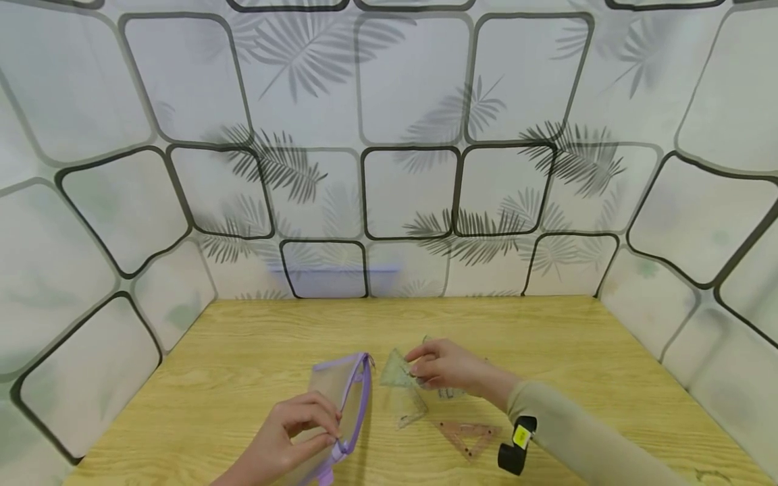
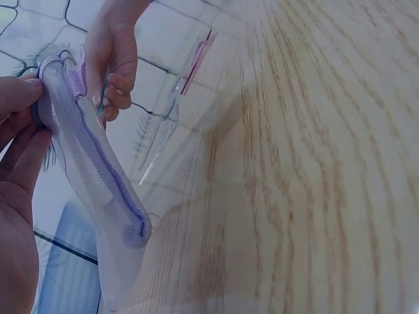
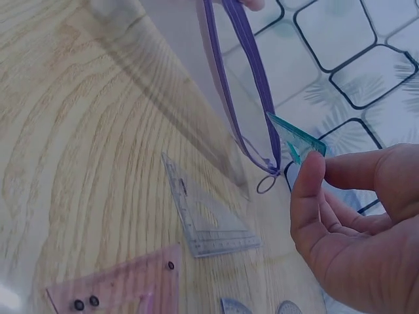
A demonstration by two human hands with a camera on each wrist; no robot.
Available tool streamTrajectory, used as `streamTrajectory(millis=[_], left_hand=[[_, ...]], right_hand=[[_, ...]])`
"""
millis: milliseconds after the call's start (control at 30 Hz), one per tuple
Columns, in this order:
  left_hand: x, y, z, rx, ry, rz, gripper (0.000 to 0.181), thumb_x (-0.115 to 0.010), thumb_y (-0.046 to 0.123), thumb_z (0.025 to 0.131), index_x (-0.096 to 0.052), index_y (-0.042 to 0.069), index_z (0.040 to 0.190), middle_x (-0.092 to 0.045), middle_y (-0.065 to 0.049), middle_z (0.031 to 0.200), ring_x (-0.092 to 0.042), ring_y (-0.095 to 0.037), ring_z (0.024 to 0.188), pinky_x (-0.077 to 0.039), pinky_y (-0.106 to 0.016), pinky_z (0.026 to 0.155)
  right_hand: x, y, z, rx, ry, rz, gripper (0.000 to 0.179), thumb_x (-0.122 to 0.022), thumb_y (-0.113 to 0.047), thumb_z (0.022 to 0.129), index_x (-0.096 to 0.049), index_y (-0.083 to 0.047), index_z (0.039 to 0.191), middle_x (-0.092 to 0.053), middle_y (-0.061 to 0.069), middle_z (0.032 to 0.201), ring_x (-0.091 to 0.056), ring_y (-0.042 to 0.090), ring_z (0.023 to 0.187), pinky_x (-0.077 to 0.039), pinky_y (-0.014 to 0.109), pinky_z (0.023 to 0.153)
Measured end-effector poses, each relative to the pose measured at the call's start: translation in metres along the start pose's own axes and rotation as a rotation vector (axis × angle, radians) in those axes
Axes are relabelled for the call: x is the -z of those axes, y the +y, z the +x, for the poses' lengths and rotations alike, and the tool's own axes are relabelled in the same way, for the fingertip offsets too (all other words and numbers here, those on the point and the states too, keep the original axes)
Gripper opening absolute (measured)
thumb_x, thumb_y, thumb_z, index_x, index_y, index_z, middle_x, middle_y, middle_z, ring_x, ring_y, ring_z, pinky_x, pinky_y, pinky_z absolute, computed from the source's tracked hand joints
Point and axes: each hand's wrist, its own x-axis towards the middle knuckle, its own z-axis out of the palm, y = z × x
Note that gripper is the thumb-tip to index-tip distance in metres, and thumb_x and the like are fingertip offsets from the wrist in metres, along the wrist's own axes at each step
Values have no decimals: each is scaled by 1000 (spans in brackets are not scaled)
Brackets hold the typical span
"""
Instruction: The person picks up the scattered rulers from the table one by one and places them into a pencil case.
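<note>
My left hand (image 1: 306,432) pinches the rim of a pale mesh zip pouch (image 1: 331,376) with purple edging. The pouch stands tilted on the table with its zip mouth open, facing right. My right hand (image 1: 446,368) pinches a small green see-through set square (image 1: 395,370) between thumb and fingers, raised just right of the pouch mouth. In the right wrist view, the green set square (image 3: 298,139) overlaps the purple zip edge (image 3: 252,59). Below that hand lies a clear set square (image 3: 213,219), and a pink set square (image 1: 468,437) lies nearer me.
A clear piece with dark markings (image 1: 451,393) lies partly hidden beneath my right hand. Two rounded clear edges, one a bluish piece (image 3: 234,306), show at the bottom of the right wrist view. Patterned cloth (image 1: 413,189) walls the wooden table (image 1: 255,351) at back and sides.
</note>
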Motion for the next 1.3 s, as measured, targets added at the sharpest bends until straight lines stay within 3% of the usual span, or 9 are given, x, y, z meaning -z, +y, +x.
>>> streamTrajectory(millis=[200,533,767,900,1067,1300], left_hand=[[-1,-1,0,-22,-7,6,32,-61,-23,82,-69,2,99,-64,-8,101,-63,-10,104,-62,-26,85],[-3,4,1,17,2,9,28,-60,-22,83,-68,0,97,-62,-16,97,-63,-7,106,-62,-26,85],[-3,3,1,32,15,2,30,-61,-22,83,-69,2,98,-61,-18,96,-63,-6,105,-62,-26,85],[-3,3,1,17,17,8,32,-61,-24,81,-69,2,98,-62,-17,97,-63,-7,105,-62,-26,84],[-4,2,-1,44,26,-7,30,-60,-23,83,-68,2,97,-62,-16,98,-63,-6,105,-61,-25,85],[-2,0,-1,4,28,-3,30,-61,-21,83,-68,3,99,-64,-10,101,-63,-8,103,-61,-25,86]], right_hand=[[-8,-3,3,-36,-24,14,39,-59,-14,98,-55,3,133,-64,5,98,-61,12,82,-58,26,73],[-21,-10,7,-36,-67,55,39,-58,-9,98,-55,5,133,-66,10,104,-64,11,80,-60,25,72],[-32,-12,12,-39,-116,80,40,-58,-8,97,-53,7,134,-65,7,101,-63,10,78,-58,22,71],[-38,-14,15,-41,-137,76,39,-57,-7,97,-54,7,134,-64,5,99,-62,9,76,-57,20,70],[-44,-17,19,-41,-140,80,38,-55,-5,96,-55,7,133,-62,4,92,-60,8,71,-54,18,65],[-50,-16,25,-42,-134,91,34,-56,-3,95,-58,7,128,-62,3,87,-60,8,71,-54,17,63]])
